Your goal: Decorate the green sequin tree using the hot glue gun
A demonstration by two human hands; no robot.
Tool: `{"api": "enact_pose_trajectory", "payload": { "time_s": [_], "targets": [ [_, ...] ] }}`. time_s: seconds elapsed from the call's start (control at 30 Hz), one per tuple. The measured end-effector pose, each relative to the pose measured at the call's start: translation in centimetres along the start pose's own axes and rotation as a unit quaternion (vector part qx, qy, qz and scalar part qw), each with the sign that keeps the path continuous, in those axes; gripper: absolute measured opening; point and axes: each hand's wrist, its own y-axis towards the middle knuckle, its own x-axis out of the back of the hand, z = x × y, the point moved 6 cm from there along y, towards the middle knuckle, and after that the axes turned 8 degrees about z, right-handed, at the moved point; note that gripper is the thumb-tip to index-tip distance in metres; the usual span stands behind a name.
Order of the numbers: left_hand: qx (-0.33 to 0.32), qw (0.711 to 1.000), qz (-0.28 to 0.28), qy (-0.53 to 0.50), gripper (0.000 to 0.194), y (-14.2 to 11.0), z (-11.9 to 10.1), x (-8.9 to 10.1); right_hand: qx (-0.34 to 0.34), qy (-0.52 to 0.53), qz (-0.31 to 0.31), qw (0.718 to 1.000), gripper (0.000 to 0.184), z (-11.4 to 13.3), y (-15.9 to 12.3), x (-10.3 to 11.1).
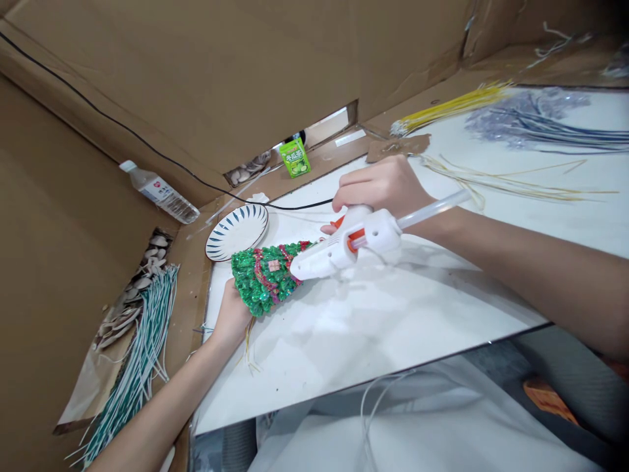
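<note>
My left hand (230, 311) grips the wide base of a small green beaded Christmas tree (263, 288), its fingers mostly hidden beneath and behind it. The tree lies tilted on its side above the white board, with red-pink garlands and a small pink square on its face. Yellow strands hang below the base. Wrapped round the handle of a white hot glue gun (339, 252) is my right hand (381, 187). A clear glue stick (435, 210) juts from the gun's rear. Its nozzle end is close to the tree's garland; whether it touches, I cannot tell.
A striped plate (216, 246) sits beyond the tree, near a green packet (295, 157). At left are a plastic bottle (164, 196) and green-white wires (142, 354). Yellow wires (457, 108) and dark strands (570, 131) lie back right. A black cord (187, 174) crosses; cardboard walls (221, 78) enclose the table.
</note>
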Motion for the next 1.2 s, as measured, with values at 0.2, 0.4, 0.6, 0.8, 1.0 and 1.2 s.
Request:
{"api": "enact_pose_trajectory", "payload": {
  "time_s": [0.2, 0.4, 0.6, 0.8, 1.0, 1.2],
  "targets": [
    [0.005, 1.0, 0.0, -0.001, 0.017, 0.1, 0.3, 0.1, -0.123, 0.078, 0.02, 0.989, 0.034, -1.3, 0.3, 0.9],
    [0.013, 1.0, -0.003, -0.005, 0.013, 0.0, 0.6, 0.3, -0.259, 0.032, 0.035, 0.965, 0.032, -3.4, -0.2, -0.3],
    [0.025, 1.0, 0.0, -0.016, 0.014, -0.1, 0.4, 0.1, -0.282, -0.033, 0.16, 0.946, 0.032, -5.2, -0.5, -2.3],
    [0.041, 0.999, -0.012, -0.027, 0.013, -0.1, 0.4, 0.0, -0.272, -0.1, 0.212, 0.933, 0.037, -6.2, -1.2, -3.6],
    [0.04, 0.999, -0.007, -0.02, 0.012, -0.1, 0.4, 0.0, -0.282, -0.105, 0.252, 0.92, 0.041, -7.6, -2.3, -4.8],
    [0.033, 0.999, -0.004, -0.033, 0.013, 0.0, 0.2, -0.2, -0.283, -0.108, 0.268, 0.915, 0.048, -8.5, -2.8, -5.8]
  ]
}}
